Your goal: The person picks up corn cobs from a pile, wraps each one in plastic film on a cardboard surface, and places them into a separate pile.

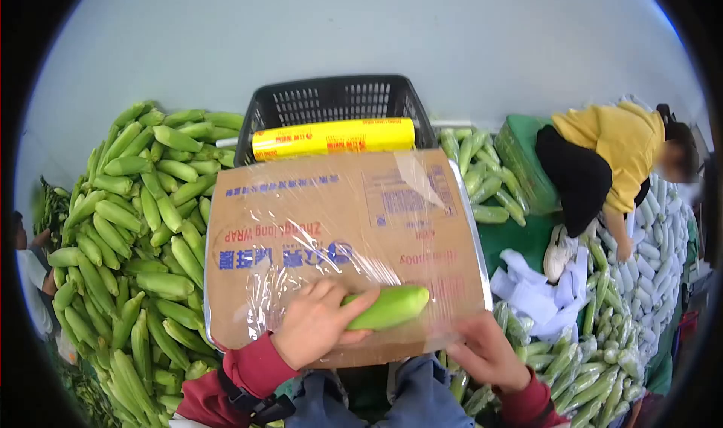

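My left hand [324,319] is closed around a green ear of corn in its husk [392,307], which lies sideways over the near part of a cardboard box [324,202]. Clear plastic wrap [301,217] stretches across the printed top of the box, creased and shiny. At the box's near right corner my right hand [489,353] has its fingers pinched together, seemingly on the edge of the wrap; a slight blur hides the exact grip. Beyond the box, a yellow roll of wrap [335,137] rests across a black plastic basket [331,97].
A large heap of husked-on corn [143,240] rises at left. On the right lie wrapped ears [580,368], white cloths [542,289] and a pile of pale wrapped pieces [651,255]. A person in yellow [610,149] bends over there; another person [34,270] is at far left.
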Demonstrator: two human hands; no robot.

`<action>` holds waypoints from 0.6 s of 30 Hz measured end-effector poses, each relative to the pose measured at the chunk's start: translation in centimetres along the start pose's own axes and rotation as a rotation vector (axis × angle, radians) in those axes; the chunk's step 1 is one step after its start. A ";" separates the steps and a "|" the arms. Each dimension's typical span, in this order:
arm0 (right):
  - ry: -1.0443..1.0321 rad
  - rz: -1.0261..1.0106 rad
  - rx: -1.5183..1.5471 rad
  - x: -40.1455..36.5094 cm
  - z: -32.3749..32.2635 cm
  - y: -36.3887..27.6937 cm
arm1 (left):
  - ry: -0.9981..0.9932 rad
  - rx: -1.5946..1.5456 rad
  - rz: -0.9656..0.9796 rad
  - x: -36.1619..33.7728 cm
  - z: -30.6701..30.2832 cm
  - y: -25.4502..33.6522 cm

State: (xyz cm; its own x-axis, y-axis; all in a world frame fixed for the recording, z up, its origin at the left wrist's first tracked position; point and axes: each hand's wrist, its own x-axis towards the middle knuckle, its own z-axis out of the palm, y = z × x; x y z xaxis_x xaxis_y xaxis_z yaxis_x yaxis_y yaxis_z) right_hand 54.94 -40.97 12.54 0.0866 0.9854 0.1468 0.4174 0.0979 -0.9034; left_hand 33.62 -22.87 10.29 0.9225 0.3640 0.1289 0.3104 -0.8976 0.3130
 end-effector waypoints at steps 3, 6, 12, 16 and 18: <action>0.003 -0.176 -0.352 6.0 2.9 2.1 | 0.215 -0.074 -0.042 0.3 1.2 0.0; -0.006 -0.314 -0.727 10.0 4.7 4.4 | 0.332 -0.028 0.029 -4.5 1.3 -0.1; 0.047 -0.372 -0.662 12.3 5.4 5.8 | 0.437 0.361 -0.099 -9.8 -1.5 -3.3; 0.013 -0.380 -0.699 13.3 5.3 5.7 | 0.147 0.265 -0.194 -0.3 -2.7 -4.6; -0.099 -0.215 -0.769 13.0 4.9 4.9 | -0.027 0.335 -0.217 1.8 -0.6 -5.5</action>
State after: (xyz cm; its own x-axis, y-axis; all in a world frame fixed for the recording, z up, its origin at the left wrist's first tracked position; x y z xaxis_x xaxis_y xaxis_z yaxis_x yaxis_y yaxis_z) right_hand 53.72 -26.99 8.06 -0.1319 0.9673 0.2167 0.9250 0.1987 -0.3239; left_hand 33.40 -17.16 9.32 0.8316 0.5513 0.0672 0.5522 -0.8337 0.0056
